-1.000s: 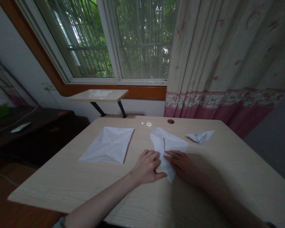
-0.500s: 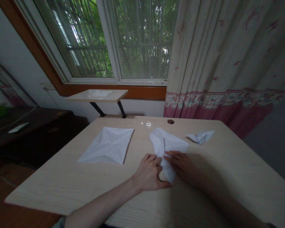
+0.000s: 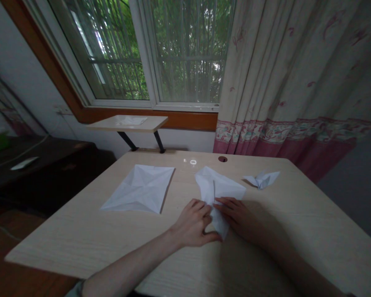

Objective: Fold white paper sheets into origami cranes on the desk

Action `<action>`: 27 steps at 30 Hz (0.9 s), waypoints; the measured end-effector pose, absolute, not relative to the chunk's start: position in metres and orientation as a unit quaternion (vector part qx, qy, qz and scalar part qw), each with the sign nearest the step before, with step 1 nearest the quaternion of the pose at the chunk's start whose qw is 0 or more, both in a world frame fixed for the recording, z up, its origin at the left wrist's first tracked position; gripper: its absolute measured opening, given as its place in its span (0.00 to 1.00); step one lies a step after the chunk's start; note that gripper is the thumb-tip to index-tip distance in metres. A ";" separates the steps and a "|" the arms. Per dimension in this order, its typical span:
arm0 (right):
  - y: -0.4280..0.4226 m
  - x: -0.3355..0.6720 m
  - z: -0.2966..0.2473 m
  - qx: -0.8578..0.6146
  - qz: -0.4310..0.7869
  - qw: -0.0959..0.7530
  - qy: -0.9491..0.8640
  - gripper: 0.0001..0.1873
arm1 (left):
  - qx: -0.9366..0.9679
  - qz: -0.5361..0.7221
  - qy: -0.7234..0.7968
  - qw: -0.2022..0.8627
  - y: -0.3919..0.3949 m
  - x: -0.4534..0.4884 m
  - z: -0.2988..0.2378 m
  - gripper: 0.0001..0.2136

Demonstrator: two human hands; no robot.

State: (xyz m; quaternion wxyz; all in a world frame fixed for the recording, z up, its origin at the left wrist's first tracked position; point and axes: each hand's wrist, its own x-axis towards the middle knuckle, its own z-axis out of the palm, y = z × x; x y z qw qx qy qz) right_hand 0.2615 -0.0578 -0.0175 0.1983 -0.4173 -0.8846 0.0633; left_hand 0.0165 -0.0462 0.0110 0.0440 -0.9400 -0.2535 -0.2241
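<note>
A partly folded white paper (image 3: 218,190) lies on the light wooden table (image 3: 266,251), its narrow point towards me. My left hand (image 3: 193,225) pinches the paper's near tip between curled fingers and thumb. My right hand (image 3: 239,216) lies flat on the paper's right side, fingers stretched out and pressing it down.
A creased, unfolded white sheet (image 3: 139,189) lies to the left. A small folded paper figure (image 3: 262,179) sits at the far right. A cable hole (image 3: 222,159) is at the table's far edge. Behind are a small shelf (image 3: 128,123), the window and a curtain (image 3: 297,82).
My left hand slid a little nearer along the paper's edge and curled into a pinch on its tip. The right hand stayed in place.
</note>
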 end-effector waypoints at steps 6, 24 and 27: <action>-0.057 0.260 -0.017 -0.406 0.050 0.199 -0.890 0.27 | -0.917 -0.295 -0.266 -0.029 -0.036 0.008 0.022 0.19; -0.056 0.263 -0.022 -0.424 0.053 0.193 -0.883 0.26 | -0.916 -0.244 -0.303 -0.103 -0.025 0.003 0.020 0.21; -0.055 0.263 -0.022 -0.420 0.044 0.207 -0.882 0.23 | -0.918 -0.246 -0.295 -0.101 -0.024 0.002 0.019 0.20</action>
